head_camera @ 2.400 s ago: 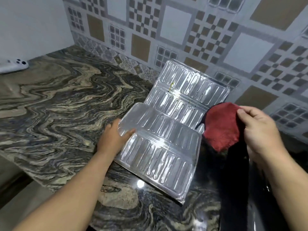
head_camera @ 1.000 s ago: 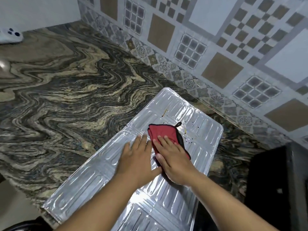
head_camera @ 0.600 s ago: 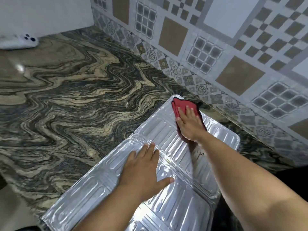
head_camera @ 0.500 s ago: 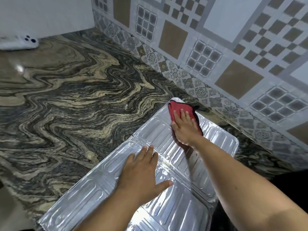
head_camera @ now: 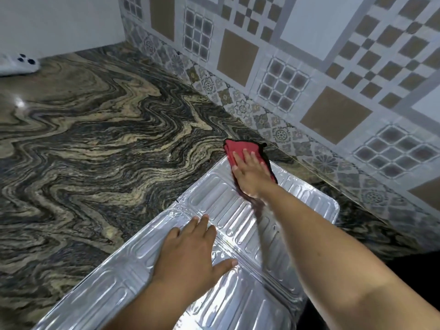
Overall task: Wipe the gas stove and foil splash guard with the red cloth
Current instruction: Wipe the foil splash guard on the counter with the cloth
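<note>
Now our right hand (head_camera: pixel 251 173) presses the red cloth (head_camera: pixel 240 148) flat at the foil splash guard (head_camera: pixel 297 201)'s twelve-o'clock corner; our left hand (head_camera: pixel 190 256), spread empty, pins it toward six.

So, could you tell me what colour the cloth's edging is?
Black, around the red cloth, seen in the head view.

You find no readable text, label, brand, number or sign here; the foil splash guard (head_camera: pixel 238 234), red cloth (head_camera: pixel 240 148) and wall tiles (head_camera: pixel 309 55) show none.
</note>
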